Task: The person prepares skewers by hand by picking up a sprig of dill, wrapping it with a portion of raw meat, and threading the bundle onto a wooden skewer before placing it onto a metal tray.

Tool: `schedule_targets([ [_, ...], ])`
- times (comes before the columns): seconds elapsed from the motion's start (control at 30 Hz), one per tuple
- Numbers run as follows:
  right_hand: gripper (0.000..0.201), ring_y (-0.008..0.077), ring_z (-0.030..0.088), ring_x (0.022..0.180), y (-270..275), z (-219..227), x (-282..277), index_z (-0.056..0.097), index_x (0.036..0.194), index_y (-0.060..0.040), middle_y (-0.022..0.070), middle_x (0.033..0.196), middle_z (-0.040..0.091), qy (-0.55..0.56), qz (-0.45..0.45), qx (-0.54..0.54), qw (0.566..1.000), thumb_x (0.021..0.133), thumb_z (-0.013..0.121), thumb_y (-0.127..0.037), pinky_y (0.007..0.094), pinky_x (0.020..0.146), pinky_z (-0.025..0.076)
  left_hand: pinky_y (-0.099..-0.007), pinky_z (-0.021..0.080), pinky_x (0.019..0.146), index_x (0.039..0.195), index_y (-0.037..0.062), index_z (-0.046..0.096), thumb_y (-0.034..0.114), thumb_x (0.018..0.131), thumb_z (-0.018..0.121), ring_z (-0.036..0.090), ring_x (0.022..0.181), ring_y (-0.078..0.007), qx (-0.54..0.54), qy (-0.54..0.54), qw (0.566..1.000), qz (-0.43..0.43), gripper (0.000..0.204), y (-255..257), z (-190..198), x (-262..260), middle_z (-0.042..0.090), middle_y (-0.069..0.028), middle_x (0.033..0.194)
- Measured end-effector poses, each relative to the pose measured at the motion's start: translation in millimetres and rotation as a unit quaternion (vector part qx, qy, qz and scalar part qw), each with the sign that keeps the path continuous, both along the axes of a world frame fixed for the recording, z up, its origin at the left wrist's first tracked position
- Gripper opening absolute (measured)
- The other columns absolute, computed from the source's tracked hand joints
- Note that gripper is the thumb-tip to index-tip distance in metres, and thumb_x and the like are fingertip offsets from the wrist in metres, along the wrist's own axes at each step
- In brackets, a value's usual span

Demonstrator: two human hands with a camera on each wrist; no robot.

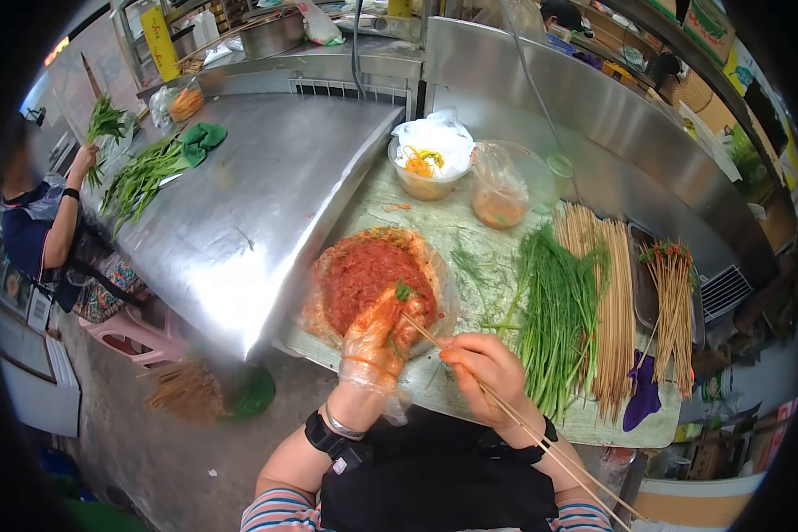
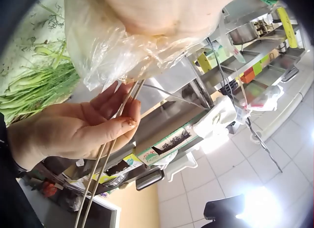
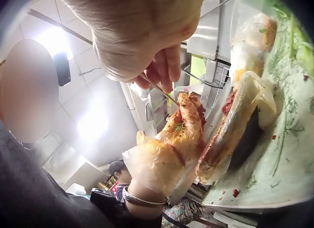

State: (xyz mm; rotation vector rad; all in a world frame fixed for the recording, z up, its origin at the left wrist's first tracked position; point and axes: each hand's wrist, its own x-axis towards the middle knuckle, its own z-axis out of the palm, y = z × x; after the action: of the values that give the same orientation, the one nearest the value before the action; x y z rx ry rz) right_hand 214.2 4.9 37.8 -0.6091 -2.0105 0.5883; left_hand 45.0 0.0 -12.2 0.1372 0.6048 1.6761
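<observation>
My left hand (image 1: 372,346), in a clear plastic glove smeared red, curls its fingers round a bit of red minced mixture with a green herb sprig (image 1: 403,291) at the top. It is over the near right side of a plastic-lined bowl (image 1: 449,288) of red mixture (image 1: 372,270). Bare and to its right, my right hand (image 1: 488,372) pinches two thin wooden skewers (image 1: 424,332). Their front ends run into the gloved fingers, which hide the tips; the long ends slant back towards my body. In the right wrist view, red mixture shows between the gloved fingers (image 3: 181,125).
Right of the bowl lie feathery green herbs (image 1: 550,328), a pile of bare skewers (image 1: 614,319), loaded skewers (image 1: 674,310) by a dark tray (image 1: 643,297), and a purple cloth (image 1: 643,395). Two tubs (image 1: 430,188) stand behind. Another person (image 1: 49,235) holds greens beside the steel table (image 1: 266,177).
</observation>
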Motion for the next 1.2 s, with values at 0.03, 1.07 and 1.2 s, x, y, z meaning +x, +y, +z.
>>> schedule_targets([
  [0.03,0.017,0.0257,0.063,0.081,1,1,-2,0.062,0.092,-0.0009,0.0126,0.094,0.060,-0.004,-0.002,0.003,1.000,0.076,0.062,0.002,0.0299,0.069,0.052,-0.0331,0.056,0.077,0.115,-0.0004,0.052,0.012,0.090,0.056,0.062,0.092,-0.0235,0.000,0.001,1.000,0.001,0.029,1,-1,1,0.059,-0.0124,0.105],
  [1.07,0.031,0.0199,0.059,0.090,8,-16,223,0.048,0.118,0.0032,0.0149,0.104,0.060,0.500,-0.197,-0.232,0.810,0.094,0.043,-0.015,0.0307,0.080,0.048,-0.0301,0.051,0.079,0.138,0.0047,0.032,0.020,0.092,0.054,0.054,0.107,-0.0228,0.103,0.460,0.874,0.121,0.053,38,-55,-41,0.045,-0.0136,0.131],
  [1.2,0.036,0.0202,0.055,0.101,61,-1,315,0.044,0.125,-0.0026,0.0115,0.117,0.055,0.564,-0.279,-0.143,0.763,0.097,0.039,-0.023,0.0318,0.083,0.046,-0.0302,0.051,0.080,0.134,0.0030,0.038,0.020,0.092,0.053,0.055,0.103,-0.0227,0.088,0.486,0.856,0.153,0.047,34,-60,-34,0.050,-0.0135,0.126],
])
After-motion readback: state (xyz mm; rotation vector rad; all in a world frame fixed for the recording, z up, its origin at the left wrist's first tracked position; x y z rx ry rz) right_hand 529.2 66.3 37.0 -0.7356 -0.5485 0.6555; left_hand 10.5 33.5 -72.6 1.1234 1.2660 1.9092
